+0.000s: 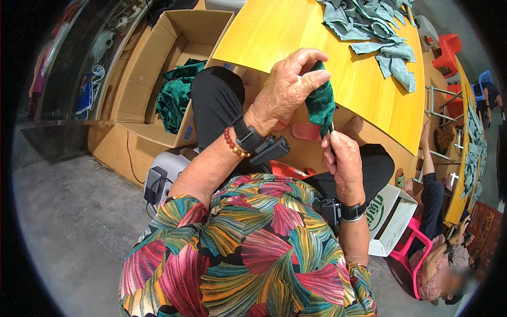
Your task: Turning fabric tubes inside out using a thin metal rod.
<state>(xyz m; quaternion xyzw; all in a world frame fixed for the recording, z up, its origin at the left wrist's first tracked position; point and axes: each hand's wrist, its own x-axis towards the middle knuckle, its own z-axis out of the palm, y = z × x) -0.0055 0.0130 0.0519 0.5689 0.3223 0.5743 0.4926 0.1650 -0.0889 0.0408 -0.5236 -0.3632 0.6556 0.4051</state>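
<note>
My left hand (290, 84) is raised over the near edge of the table, with thumb and fingers closed on the upper end of a dark green velvet piece (320, 103). The small piece hangs down, narrowing toward my right hand (340, 156). My right fingers are pinched together at its lower tip, around a thin dark object that is mostly hidden by them. More green velvet pieces (177, 95) lie heaped in an open cardboard box (140, 87) on my left.
The yellow table (274, 31) carries grey-green cloth pieces (377, 26) at its far right. A white carton (391, 216) stands by my right forearm. Beyond it, another person (438, 259) sits on a pink chair (412, 248) at a second table. A grey case (166, 169) stands at my left.
</note>
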